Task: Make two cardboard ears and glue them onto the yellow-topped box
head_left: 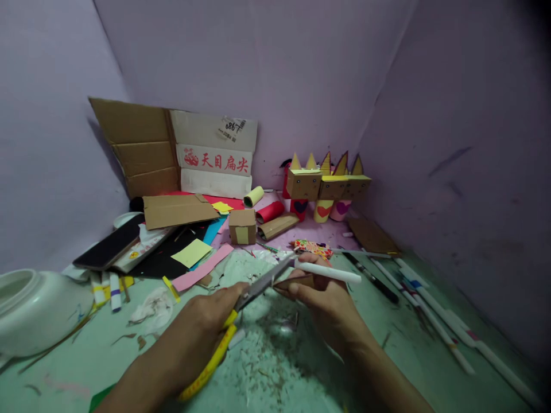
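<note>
My left hand (pixel 206 321) is wrapped round yellow-handled scissors (pixel 262 285), with the grey blades pointing up and to the right. The blades reach a small brown piece of cardboard (pixel 297 281), which my right hand (pixel 327 304) pinches between thumb and fingers. A white marker (pixel 331 272) also lies in my right hand, pointing left, its purple tip close to the scissor blades. I cannot tell whether the blades touch the cardboard. Below the hands, small scraps and dark crumbs are scattered over the green tabletop (pixel 253 378).
Several box-headed cardboard figures (pixel 329 186) stand at the back right. A small cardboard cube (pixel 242 226) and a red paper roll (pixel 270 212) lie mid-table. Left are an opened carton (pixel 215 155), a pink strip (pixel 204 268) and a white pot (pixel 43 310). Markers (pixel 434 321) lie right.
</note>
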A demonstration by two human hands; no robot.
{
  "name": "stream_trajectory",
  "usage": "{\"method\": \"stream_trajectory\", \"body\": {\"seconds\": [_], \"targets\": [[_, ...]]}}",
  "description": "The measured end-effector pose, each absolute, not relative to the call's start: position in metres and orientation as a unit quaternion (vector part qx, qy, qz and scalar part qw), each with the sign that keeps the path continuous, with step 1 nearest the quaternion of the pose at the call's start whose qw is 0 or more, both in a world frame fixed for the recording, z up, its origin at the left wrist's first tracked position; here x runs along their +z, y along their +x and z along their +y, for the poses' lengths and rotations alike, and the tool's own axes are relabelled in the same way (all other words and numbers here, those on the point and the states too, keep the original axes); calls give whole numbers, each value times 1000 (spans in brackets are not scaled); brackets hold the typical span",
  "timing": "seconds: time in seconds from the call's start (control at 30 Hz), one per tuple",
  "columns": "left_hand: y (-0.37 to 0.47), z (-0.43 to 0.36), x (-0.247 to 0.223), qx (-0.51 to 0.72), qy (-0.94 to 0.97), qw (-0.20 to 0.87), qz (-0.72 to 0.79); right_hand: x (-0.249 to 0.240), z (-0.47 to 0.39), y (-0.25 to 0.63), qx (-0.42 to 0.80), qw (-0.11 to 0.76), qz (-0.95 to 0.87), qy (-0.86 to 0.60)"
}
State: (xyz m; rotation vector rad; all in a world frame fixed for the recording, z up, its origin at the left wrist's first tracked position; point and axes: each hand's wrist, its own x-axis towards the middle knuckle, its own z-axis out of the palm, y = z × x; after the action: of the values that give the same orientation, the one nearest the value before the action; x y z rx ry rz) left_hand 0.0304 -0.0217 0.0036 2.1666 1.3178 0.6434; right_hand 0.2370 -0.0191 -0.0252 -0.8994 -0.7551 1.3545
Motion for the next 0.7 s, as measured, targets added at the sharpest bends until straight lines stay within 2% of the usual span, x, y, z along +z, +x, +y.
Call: {"method": "stream_trajectory", "body": {"seconds": [0.17,0.33,0.57,0.67,0.7], "targets": [[8,2,9,33,741,55,668,-27,-17,236,633,631,-256,-369],[-15,20,2,-58,698,28,713,-25,-16,234,625,639,-241,-379],[-26,17,6,-28,714,33,699,-23,-17,230,621,662,-217,-360],[-14,11,18,85,696,-25,713,-26,-17,227,604,669,-216,-376],[-6,7,20,150,684,-8,714,-27,-18,226,602,669,-216,-378]]}}
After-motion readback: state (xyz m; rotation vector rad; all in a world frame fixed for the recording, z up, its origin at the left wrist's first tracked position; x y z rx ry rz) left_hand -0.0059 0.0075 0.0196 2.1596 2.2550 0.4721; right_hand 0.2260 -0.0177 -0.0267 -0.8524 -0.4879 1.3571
